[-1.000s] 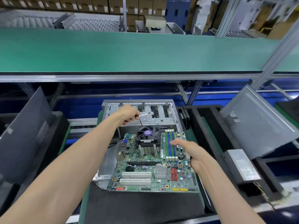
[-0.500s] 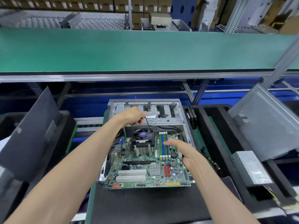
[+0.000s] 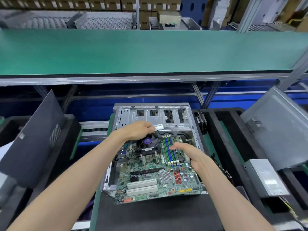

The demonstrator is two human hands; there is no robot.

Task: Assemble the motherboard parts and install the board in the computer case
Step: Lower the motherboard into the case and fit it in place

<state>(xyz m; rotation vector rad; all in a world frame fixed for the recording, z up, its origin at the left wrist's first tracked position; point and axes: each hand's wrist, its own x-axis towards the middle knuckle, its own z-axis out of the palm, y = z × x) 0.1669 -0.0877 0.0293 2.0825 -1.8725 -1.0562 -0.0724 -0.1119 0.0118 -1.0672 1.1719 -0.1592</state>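
- The left arm (image 3: 70,174) is reaching forward and to the right from the lower left corner, bare to the wrist.
- The left hand (image 3: 140,130) is lying knuckles up, its fingers curling and pinching something small and white at their tips.
- The right arm (image 3: 233,197) is stretching up from the lower right corner.
- The right hand (image 3: 190,155) is sitting lower and nearer than the left, palm down, fingers relaxed and pointing left, thumb tucking under at the near side.
- The two hands are staying apart, not touching.
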